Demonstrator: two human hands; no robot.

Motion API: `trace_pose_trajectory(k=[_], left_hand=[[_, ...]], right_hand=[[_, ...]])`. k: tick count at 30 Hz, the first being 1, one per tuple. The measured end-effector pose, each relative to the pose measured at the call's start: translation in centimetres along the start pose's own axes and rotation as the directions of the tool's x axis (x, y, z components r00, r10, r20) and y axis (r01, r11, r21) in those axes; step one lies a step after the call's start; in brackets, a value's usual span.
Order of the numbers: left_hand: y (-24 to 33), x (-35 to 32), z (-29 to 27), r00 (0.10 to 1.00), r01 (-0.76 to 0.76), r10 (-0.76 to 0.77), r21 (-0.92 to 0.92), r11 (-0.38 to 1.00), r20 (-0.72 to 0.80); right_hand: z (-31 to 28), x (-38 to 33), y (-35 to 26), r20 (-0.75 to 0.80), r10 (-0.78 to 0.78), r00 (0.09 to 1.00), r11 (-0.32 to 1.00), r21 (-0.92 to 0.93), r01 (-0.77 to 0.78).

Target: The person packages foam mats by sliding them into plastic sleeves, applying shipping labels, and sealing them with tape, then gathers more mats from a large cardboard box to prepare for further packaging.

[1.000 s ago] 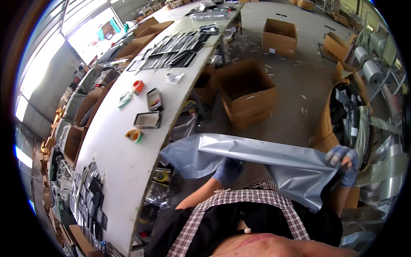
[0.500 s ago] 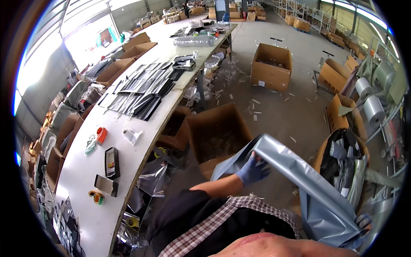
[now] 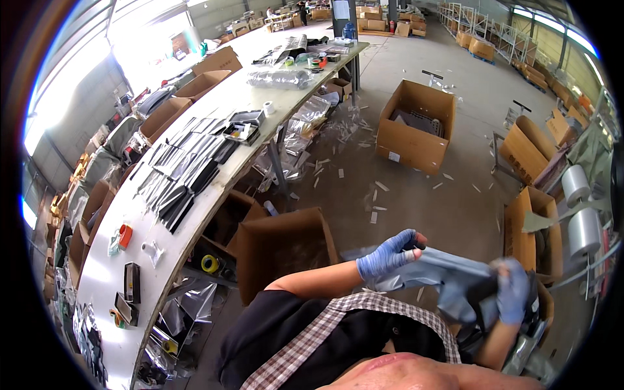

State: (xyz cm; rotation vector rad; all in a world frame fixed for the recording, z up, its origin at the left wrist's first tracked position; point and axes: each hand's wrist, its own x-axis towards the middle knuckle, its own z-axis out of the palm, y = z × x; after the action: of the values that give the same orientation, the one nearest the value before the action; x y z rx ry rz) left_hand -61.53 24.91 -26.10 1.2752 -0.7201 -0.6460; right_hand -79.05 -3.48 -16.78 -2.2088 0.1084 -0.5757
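A blue-grey plastic sheet hangs bunched and folded between my hands. My left hand, in a blue glove with bare fingertips, is closed on its left part, thumb and fingers pinched together. At the sheet's right end is my right hand, also gloved in blue; its fingers are blurred but look closed round the plastic. Part of the sheet's lower edge is hidden behind my chest and right arm.
To my left runs a long white table with stacked black-and-silver plastic bags. An open cardboard box stands beside it, and another box farther off. Plastic rolls hang on a rack at right; scraps litter the floor.
The sheet was spread wide and now is gathered and lower between my hands. My right hand has come up and inward from the lower right. My view has shifted a little.
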Motion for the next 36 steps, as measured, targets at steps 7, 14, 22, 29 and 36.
trace_pose_trajectory(k=[7, 14, 22, 29, 36], left_hand=[[2.0, 15.0, -5.5, 0.887, 0.068, 0.201, 0.549, 0.833, -0.416], [-2.5, 27.3, -20.2, 0.864, 0.137, 0.169, 0.543, 0.828, -0.475], [0.1, 41.7, -35.2, 0.852, 0.033, 0.289, 0.595, 0.803, -0.437], [-2.5, 46.8, -51.4, 0.925, 0.300, -0.139, 0.455, 0.838, -0.355], [-0.9, 55.3, -68.0, 0.635, 0.416, -0.764, -0.784, 0.461, -0.113]], right_hand=[[16.8, 25.4, 4.4, 0.357, -0.500, 0.789, 0.806, -0.140, 0.575], [26.1, 41.2, 9.1, 0.203, -0.614, 0.763, 0.720, -0.253, 0.646], [31.7, 60.6, 10.2, 0.046, -0.554, 0.831, 0.805, -0.227, 0.549], [38.1, 79.6, 16.0, 0.142, -0.412, 0.900, 0.892, -0.140, 0.431], [53.3, 101.5, 9.9, 0.296, -0.595, 0.748, 0.778, -0.025, 0.628]])
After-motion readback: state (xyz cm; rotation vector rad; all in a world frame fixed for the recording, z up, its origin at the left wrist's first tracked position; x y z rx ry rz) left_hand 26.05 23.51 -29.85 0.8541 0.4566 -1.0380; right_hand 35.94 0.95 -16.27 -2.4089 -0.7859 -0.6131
